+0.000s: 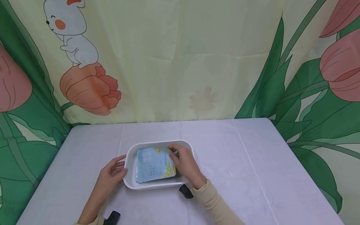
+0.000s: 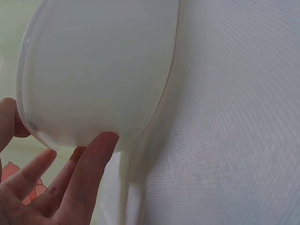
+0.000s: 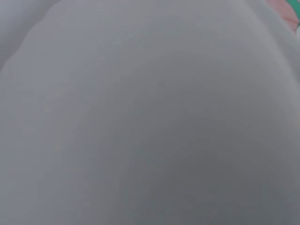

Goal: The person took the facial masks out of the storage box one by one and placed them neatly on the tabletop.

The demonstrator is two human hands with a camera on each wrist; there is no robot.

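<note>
A white rectangular tray [image 1: 131, 184] sits on the table, with a flat light-blue printed packet [image 1: 152, 164] lying in it. Something dark shows under the packet's right edge, too hidden to name. At the tray's left end my left hand [image 1: 112, 175] touches the outer wall with spread fingers. In the left wrist view, the left fingertips [image 2: 105, 140] rest against the pale tray wall [image 2: 93, 70]. My right hand [image 1: 185, 162] reaches in over the tray's right side and pinches the packet near its upper right corner. The right wrist view has only a blurred whitish surface.
A white cloth covers the table [image 1: 239, 175]. Behind it hangs a pale yellow curtain [image 1: 180, 62] printed with tulips and a white animal. Black straps or mounts [image 1: 186, 191] show at both wrists.
</note>
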